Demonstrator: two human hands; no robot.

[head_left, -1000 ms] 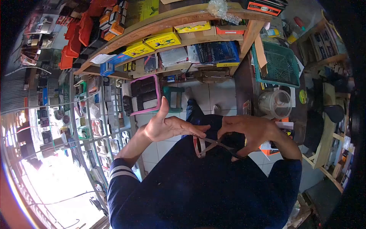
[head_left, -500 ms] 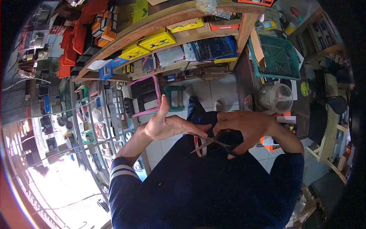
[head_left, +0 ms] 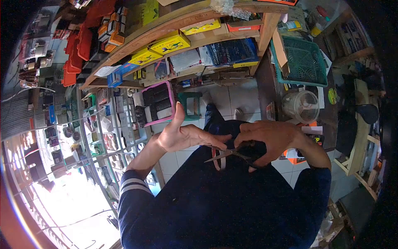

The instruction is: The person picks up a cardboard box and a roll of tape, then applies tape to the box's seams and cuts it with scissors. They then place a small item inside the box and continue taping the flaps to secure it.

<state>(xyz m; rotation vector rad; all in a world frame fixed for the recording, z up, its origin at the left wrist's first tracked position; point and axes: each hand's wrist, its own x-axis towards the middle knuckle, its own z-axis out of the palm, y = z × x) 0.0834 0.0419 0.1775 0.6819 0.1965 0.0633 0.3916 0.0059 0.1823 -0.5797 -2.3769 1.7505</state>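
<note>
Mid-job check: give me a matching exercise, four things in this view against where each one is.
1 scissors
2 mesh basket
3 clear jar
4 yellow boxes

A in the wooden shelving
B in the right hand
C on the dark counter, on the side nearer the person
D green, farther along that counter

Pairs: 1-B; 2-D; 3-C; 4-A

White tiled floor point(head_left: 232, 97), stocked wooden shelves point(head_left: 182, 25), bright daylight lower left.

Scissors point(head_left: 229, 153) btwn L hand point(head_left: 182, 135), R hand point(head_left: 274, 139)
</note>
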